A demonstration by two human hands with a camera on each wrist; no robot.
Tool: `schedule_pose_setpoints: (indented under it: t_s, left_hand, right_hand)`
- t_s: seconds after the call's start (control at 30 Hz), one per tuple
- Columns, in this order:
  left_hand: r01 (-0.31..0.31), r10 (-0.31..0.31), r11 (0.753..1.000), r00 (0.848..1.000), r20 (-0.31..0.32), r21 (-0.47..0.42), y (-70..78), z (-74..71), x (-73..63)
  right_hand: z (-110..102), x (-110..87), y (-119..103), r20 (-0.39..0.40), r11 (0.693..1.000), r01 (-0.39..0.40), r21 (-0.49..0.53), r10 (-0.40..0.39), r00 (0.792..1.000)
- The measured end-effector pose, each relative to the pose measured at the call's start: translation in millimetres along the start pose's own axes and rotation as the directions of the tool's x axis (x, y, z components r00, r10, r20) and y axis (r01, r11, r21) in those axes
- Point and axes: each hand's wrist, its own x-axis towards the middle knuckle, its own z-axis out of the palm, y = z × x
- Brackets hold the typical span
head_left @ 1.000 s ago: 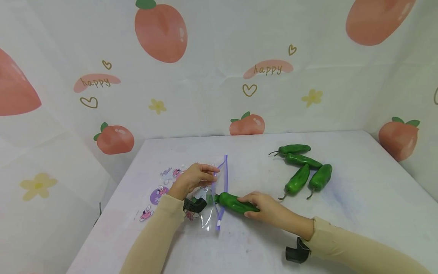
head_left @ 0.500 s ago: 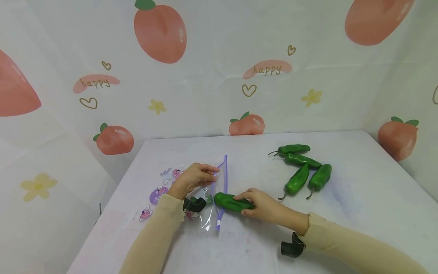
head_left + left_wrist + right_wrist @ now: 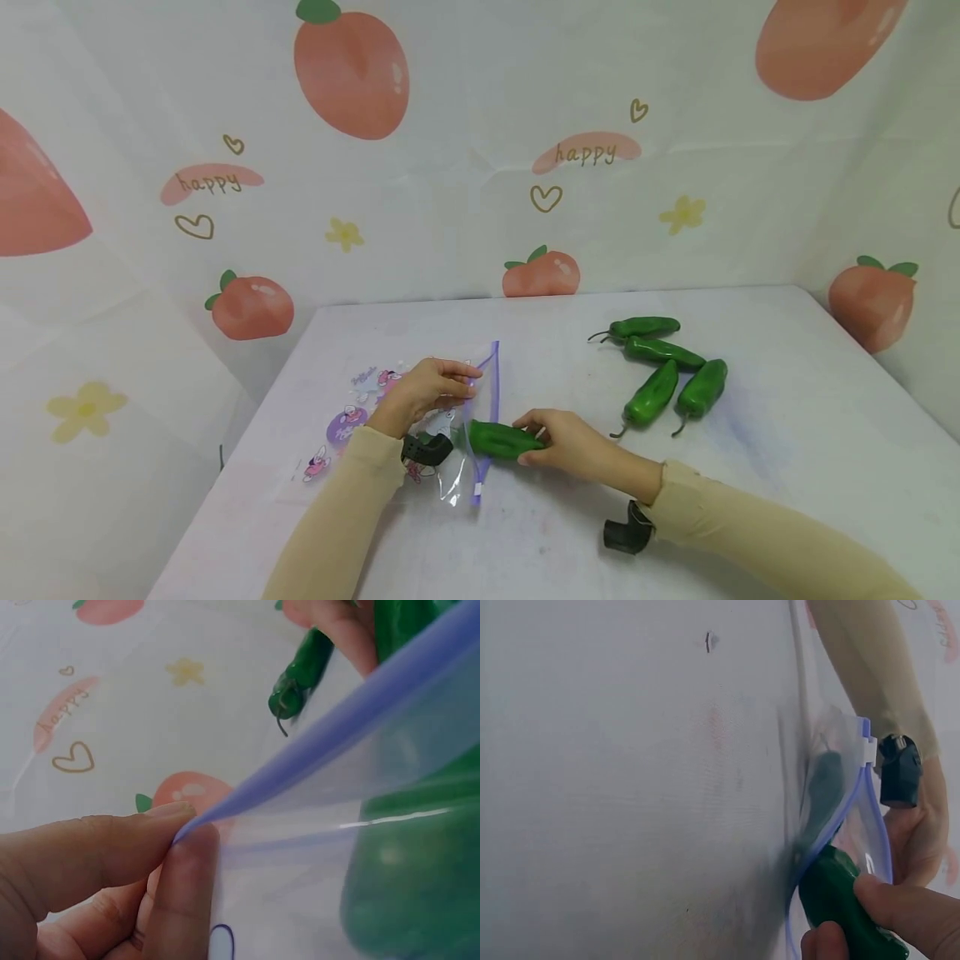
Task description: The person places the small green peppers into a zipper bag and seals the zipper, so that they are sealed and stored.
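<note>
Green pepper [image 3: 501,440], partly inside the clear bag [image 3: 453,479], sits between our right hand [image 3: 570,443], gripping its outer end, and our left hand [image 3: 426,388], where we're pinching the bag's purple rim [image 3: 300,759].

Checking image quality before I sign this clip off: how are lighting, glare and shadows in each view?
Head: bright, fairly even light, small glints on the plastic bag. Left wrist: dimmer, with a white streak of glare across the plastic bag and the pepper behind it looking hazy. Right wrist: also dim, a soft shadow on the table beside the plastic bag.
</note>
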Motion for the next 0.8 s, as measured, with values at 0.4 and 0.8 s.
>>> schedule_pose_setpoints:
  t_s: [0.4, 0.8]
  left_hand:
    - [0.002, -0.002, 1.0, 1.0, 0.004, 0.002, 0.9, 0.4, 0.3]
    - [-0.015, 0.015, 1.0, 1.0, 0.006, 0.006, 3.9, -0.1, -0.5]
  right_hand:
    - [3, 5.1, -2, 0.018, 0.999, 0.041, 0.021, -0.041, 0.999]
    - [8, 12.4, -4, -0.02, 0.993, 0.069, 0.098, -0.068, 0.998]
